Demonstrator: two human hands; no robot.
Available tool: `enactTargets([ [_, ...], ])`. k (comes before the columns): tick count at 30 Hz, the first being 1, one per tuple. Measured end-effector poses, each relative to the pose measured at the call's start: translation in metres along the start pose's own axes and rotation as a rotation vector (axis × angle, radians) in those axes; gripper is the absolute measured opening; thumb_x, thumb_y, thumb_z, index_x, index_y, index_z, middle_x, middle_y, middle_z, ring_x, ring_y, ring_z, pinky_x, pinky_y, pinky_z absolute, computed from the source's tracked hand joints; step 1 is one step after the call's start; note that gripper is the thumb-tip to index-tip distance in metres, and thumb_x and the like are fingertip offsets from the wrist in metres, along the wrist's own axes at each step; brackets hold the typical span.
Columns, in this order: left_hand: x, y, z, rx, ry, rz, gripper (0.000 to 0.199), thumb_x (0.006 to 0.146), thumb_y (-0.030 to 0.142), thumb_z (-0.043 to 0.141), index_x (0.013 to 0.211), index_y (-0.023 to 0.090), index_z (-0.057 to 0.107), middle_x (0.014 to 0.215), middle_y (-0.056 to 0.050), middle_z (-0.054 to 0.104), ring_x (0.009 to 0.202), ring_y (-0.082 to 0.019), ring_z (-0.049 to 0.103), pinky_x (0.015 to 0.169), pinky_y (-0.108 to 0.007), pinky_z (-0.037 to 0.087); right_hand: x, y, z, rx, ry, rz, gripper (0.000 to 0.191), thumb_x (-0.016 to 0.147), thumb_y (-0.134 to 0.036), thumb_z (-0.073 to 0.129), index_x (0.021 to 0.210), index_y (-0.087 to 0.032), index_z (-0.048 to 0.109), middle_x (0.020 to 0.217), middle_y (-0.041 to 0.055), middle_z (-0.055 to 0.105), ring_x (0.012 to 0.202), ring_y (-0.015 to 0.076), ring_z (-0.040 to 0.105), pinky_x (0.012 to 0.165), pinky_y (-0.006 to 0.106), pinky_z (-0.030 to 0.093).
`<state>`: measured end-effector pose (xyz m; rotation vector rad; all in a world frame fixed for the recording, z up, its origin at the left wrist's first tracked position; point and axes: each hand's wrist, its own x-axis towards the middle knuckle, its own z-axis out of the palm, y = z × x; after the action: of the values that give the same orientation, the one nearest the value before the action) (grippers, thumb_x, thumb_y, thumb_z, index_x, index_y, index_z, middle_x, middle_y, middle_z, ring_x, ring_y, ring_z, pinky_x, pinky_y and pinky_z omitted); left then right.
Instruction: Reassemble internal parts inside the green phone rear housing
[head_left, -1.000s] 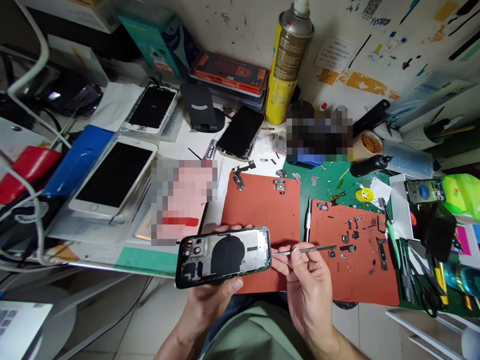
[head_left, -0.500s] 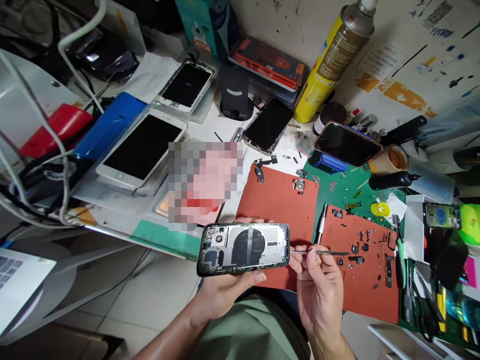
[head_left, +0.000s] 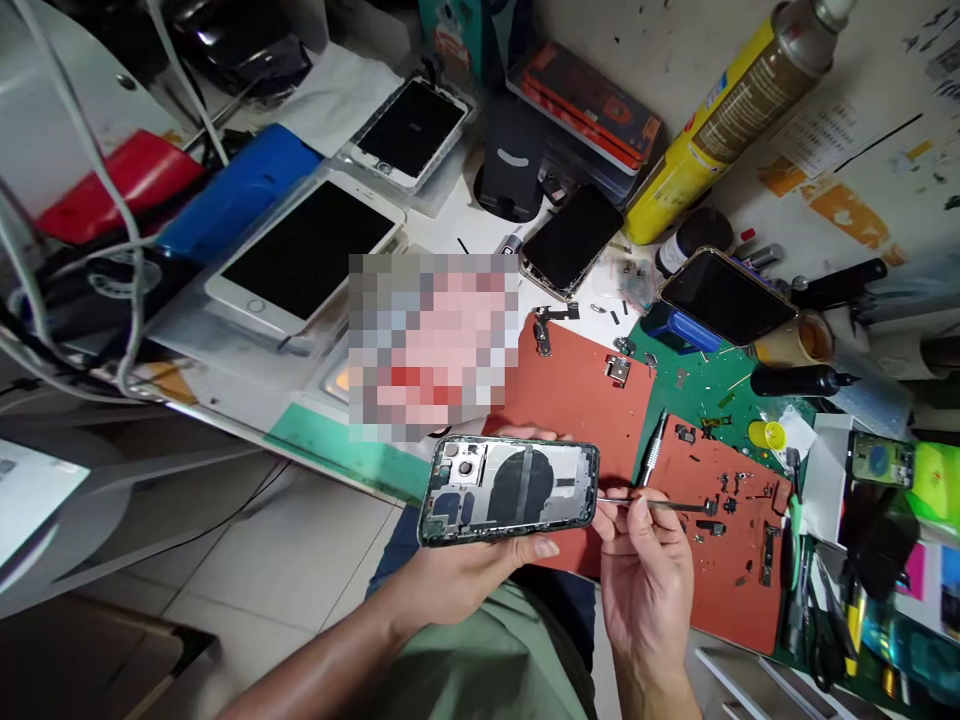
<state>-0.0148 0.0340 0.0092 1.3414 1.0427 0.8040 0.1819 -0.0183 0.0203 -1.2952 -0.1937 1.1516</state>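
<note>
My left hand (head_left: 472,575) is wrapped round the lower and far long edges of an opened phone housing (head_left: 551,485), its thumb along the near side. The housing lies level with its inside up, showing a dark round pad and a camera opening at the left end. In a pinch between thumb and fingers, my right hand (head_left: 646,570) grips a slim metal tool (head_left: 679,505). The tool's left tip meets the right short edge of the housing; whether it goes inside I cannot tell. Both hands are above the near edge of the red mats.
Small phone parts lie on the right red mat (head_left: 739,590), beside a screwdriver (head_left: 655,448). Behind stand a phone on a blue stand (head_left: 727,295) and a yellow spray can (head_left: 697,140). White phones (head_left: 307,250) lie at left. Scissors (head_left: 829,640) and tools crowd the right.
The camera view has shifted, so the bench appears moved. My left hand still holds the phone housing and my right hand the metal tool at its right edge.
</note>
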Motion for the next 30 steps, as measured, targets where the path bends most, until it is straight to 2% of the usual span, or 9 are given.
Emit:
enactTargets([
  [4, 0.005, 0.007, -0.002, 0.037, -0.082, 0.084, 0.047, 0.099, 0.036, 0.072, 0.147, 0.035, 0.070, 0.140, -0.003, 0.078, 0.146, -0.033, 0.063, 0.121, -0.054, 0.057, -0.001, 0.002, -0.005, -0.063, 0.006, -0.077, 0.011, 0.096, -0.031, 0.085, 0.099, -0.022, 0.080, 0.096, 0.0026, 0.083, 0.090, 0.0206, 0.086, 0.085, 0.032, 0.073],
  [7, 0.008, 0.007, -0.001, 0.051, -0.102, 0.128, 0.053, 0.098, 0.030, 0.074, 0.150, 0.037, 0.066, 0.141, -0.004, 0.077, 0.144, -0.033, 0.065, 0.119, -0.054, 0.059, -0.004, 0.003, -0.011, -0.185, -0.054, -0.224, 0.007, 0.102, -0.030, 0.077, 0.104, -0.022, 0.078, 0.101, 0.0051, 0.085, 0.099, 0.0245, 0.086, 0.088, 0.035, 0.073],
  [11, 0.005, -0.001, 0.002, 0.015, -0.108, 0.107, 0.075, 0.096, 0.028, 0.081, 0.164, 0.036, 0.049, 0.156, -0.010, 0.064, 0.151, -0.032, 0.057, 0.124, -0.054, 0.054, -0.003, 0.000, -0.022, -0.480, -0.204, -0.473, 0.012, 0.104, -0.017, 0.071, 0.113, -0.023, 0.077, 0.109, 0.0060, 0.085, 0.105, 0.0259, 0.085, 0.094, 0.042, 0.073],
  [14, 0.003, -0.004, 0.003, 0.034, -0.169, 0.111, 0.087, 0.095, 0.018, 0.082, 0.168, 0.039, 0.041, 0.167, -0.012, 0.052, 0.158, -0.034, 0.048, 0.125, -0.052, 0.052, 0.004, -0.003, -0.026, -0.749, -0.346, -0.635, 0.024, 0.101, -0.008, 0.070, 0.118, -0.024, 0.078, 0.111, 0.0054, 0.085, 0.106, 0.0234, 0.085, 0.096, 0.037, 0.072],
  [17, 0.003, -0.006, 0.003, 0.061, -0.186, 0.121, 0.091, 0.094, 0.016, 0.082, 0.169, 0.042, 0.038, 0.168, -0.011, 0.050, 0.160, -0.036, 0.046, 0.121, -0.049, 0.057, 0.011, -0.005, -0.026, -0.900, -0.442, -0.751, 0.033, 0.099, -0.003, 0.070, 0.122, -0.025, 0.076, 0.113, 0.0055, 0.086, 0.107, 0.0225, 0.085, 0.096, 0.033, 0.071],
  [22, 0.005, -0.008, 0.004, 0.131, -0.186, 0.141, 0.092, 0.096, 0.029, 0.084, 0.171, 0.042, 0.034, 0.168, -0.009, 0.048, 0.159, -0.033, 0.047, 0.121, -0.044, 0.057, 0.015, -0.004, -0.024, -0.941, -0.501, -0.803, 0.035, 0.099, -0.001, 0.068, 0.127, -0.023, 0.074, 0.114, 0.0074, 0.085, 0.109, 0.0225, 0.084, 0.097, 0.033, 0.071],
  [26, 0.007, -0.006, 0.006, 0.191, -0.191, 0.156, 0.098, 0.093, 0.023, 0.087, 0.172, 0.045, 0.033, 0.168, -0.007, 0.049, 0.161, -0.031, 0.044, 0.121, -0.042, 0.057, 0.016, -0.005, -0.025, -0.950, -0.537, -0.807, 0.038, 0.099, 0.001, 0.067, 0.129, -0.022, 0.072, 0.116, 0.0085, 0.084, 0.112, 0.0231, 0.083, 0.098, 0.034, 0.071],
  [30, 0.009, -0.002, 0.009, 0.160, -0.185, 0.154, 0.098, 0.090, 0.020, 0.089, 0.170, 0.046, 0.037, 0.166, -0.007, 0.050, 0.160, -0.032, 0.046, 0.117, -0.038, 0.060, 0.019, -0.007, -0.025, -0.943, -0.593, -0.819, 0.040, 0.098, 0.003, 0.065, 0.131, -0.020, 0.069, 0.117, 0.0104, 0.084, 0.115, 0.0236, 0.082, 0.100, 0.035, 0.070],
])
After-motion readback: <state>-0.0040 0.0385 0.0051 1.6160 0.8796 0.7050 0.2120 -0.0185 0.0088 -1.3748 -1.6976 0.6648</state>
